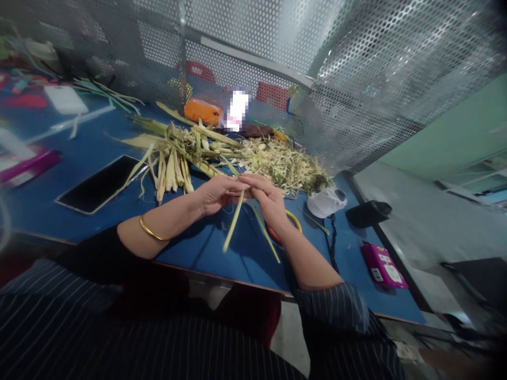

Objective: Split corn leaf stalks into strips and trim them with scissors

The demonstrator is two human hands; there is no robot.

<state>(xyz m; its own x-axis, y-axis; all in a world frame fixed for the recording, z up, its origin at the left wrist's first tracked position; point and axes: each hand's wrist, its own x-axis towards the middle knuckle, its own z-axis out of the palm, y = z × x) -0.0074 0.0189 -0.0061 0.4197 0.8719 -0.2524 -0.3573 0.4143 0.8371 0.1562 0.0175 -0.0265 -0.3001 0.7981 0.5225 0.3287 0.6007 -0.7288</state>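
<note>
My left hand (220, 194) and my right hand (270, 199) meet above the front middle of the blue table, fingers closed together at the tips. Between them they pinch narrow pale-green leaf strips; one strip (233, 224) hangs toward me on the left and another strip (266, 233) slants down to the right. The held ends are covered by my fingers. Just behind my hands lie a bundle of pale husk-like leaves (172, 171) and a heap of shredded leaf bits (283, 161). A red and yellow loop (293, 220) shows partly behind my right forearm.
On the blue table (119, 221) a dark-screened tablet (103, 184) lies left. To the right are a white plastic-wrapped thing (327, 202), a black cylinder (368, 213) and a magenta packet (384, 266). An orange packet (203, 112) stands near the perforated metal screen (253, 53).
</note>
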